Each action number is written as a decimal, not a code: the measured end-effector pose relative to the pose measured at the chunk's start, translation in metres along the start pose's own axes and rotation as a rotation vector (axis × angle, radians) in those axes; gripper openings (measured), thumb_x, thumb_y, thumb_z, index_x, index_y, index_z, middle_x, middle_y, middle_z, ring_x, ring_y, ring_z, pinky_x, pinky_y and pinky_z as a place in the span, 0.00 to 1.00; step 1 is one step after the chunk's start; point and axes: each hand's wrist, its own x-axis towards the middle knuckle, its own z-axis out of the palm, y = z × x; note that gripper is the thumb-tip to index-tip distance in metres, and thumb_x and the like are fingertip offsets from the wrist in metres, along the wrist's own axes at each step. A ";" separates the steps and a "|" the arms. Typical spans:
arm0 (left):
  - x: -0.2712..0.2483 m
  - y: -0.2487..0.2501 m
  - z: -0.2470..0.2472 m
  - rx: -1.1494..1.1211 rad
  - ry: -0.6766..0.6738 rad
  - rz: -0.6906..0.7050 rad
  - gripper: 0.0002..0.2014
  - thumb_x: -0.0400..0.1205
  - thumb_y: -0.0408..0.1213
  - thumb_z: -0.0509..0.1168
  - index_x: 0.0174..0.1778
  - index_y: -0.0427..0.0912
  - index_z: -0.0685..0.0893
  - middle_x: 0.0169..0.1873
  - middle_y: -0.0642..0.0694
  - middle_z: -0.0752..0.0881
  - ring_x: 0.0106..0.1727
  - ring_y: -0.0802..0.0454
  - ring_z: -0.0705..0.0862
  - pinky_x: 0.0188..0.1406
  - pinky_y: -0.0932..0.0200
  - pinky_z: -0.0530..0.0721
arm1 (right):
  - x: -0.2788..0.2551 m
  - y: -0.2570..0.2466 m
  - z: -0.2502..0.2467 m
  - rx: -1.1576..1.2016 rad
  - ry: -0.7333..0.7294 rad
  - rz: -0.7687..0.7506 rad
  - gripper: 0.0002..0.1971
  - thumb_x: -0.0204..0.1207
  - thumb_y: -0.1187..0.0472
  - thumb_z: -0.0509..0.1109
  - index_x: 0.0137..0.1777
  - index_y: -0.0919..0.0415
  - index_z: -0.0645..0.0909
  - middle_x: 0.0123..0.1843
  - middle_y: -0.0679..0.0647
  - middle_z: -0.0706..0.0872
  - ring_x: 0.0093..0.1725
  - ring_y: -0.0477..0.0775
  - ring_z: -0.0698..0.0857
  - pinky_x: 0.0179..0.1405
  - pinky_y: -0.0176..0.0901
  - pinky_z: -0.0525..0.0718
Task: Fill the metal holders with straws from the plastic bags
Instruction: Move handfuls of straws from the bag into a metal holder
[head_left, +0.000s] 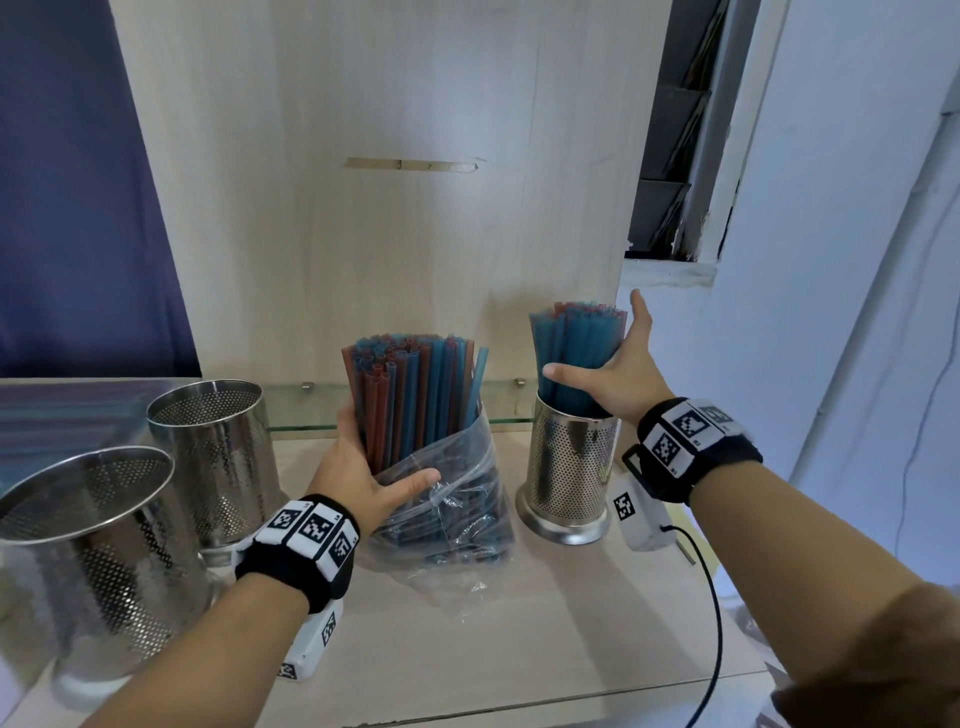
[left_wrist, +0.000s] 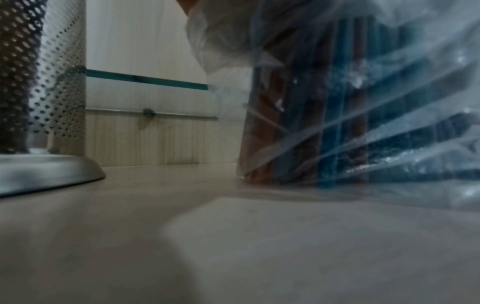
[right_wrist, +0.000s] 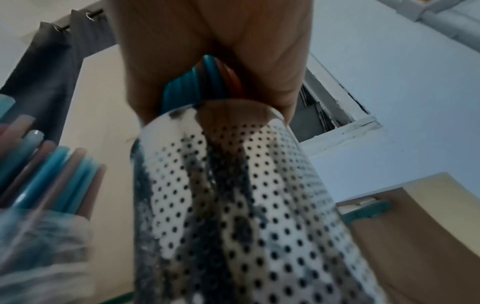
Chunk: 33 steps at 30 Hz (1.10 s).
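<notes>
A clear plastic bag (head_left: 457, 499) stands upright mid-table, with red and blue straws (head_left: 415, 384) poking out of its top. My left hand (head_left: 374, 462) grips the bag and bundle, thumb across the front and fingers behind. To the right, a perforated metal holder (head_left: 566, 467) contains a bunch of mostly blue straws (head_left: 576, 348). My right hand (head_left: 608, 364) lies against those straws with thumb and forefinger spread straight. The right wrist view looks up the holder (right_wrist: 246, 205) at straws (right_wrist: 207, 82) against my palm. The left wrist view shows the bag (left_wrist: 363, 123) low down.
Two empty perforated metal holders (head_left: 218, 447) (head_left: 93, 545) stand at the left, one close to the front edge. A wooden panel (head_left: 389, 208) and a low glass strip (head_left: 306, 421) close the back. A black cable (head_left: 711, 597) trails at the right, beside a white wall.
</notes>
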 end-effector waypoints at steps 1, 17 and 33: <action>0.000 0.000 0.000 0.001 0.000 -0.002 0.55 0.64 0.50 0.83 0.79 0.45 0.55 0.62 0.41 0.83 0.63 0.40 0.83 0.62 0.54 0.78 | 0.002 -0.001 0.001 -0.011 0.043 -0.001 0.66 0.62 0.59 0.88 0.86 0.50 0.39 0.75 0.52 0.70 0.69 0.49 0.74 0.73 0.52 0.76; 0.000 -0.001 0.001 0.011 -0.002 -0.011 0.55 0.64 0.51 0.83 0.79 0.46 0.54 0.61 0.42 0.84 0.60 0.41 0.85 0.60 0.55 0.80 | -0.013 0.009 0.002 0.058 0.270 0.011 0.52 0.68 0.54 0.75 0.84 0.40 0.42 0.71 0.62 0.76 0.70 0.61 0.79 0.72 0.59 0.78; 0.000 -0.001 0.000 0.010 -0.003 -0.014 0.55 0.64 0.51 0.83 0.79 0.45 0.54 0.62 0.41 0.83 0.62 0.40 0.84 0.61 0.53 0.79 | -0.052 0.024 -0.009 -0.351 0.502 -0.590 0.22 0.72 0.49 0.66 0.60 0.64 0.78 0.53 0.52 0.77 0.56 0.55 0.75 0.56 0.48 0.72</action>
